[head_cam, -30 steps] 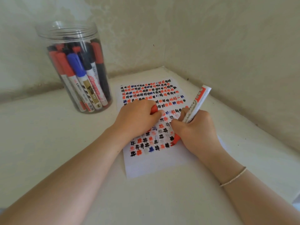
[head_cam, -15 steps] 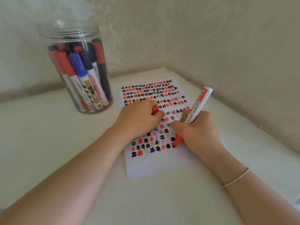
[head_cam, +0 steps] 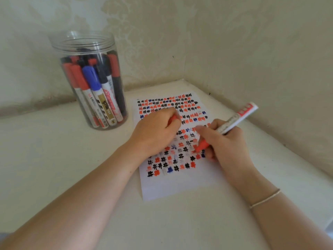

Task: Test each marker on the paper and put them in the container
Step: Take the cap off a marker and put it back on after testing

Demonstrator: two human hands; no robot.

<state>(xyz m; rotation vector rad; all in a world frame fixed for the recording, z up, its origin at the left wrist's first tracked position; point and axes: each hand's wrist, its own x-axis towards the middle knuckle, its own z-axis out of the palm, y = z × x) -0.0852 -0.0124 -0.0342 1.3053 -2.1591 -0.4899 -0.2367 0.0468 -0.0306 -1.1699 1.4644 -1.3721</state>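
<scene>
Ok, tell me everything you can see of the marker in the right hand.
The marker has a white printed barrel, a red band near its back end and a red nose section. It is uncapped and tilted, tip down on the paper among the hash marks. The right hand grips its lower barrel.

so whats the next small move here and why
Probably finish the red test mark, then lift the marker and cap it. The right hand holds its red tip down on the paper at the grid's lower rows, the left hand grips what looks like the red cap, and the jar stands open.
</scene>
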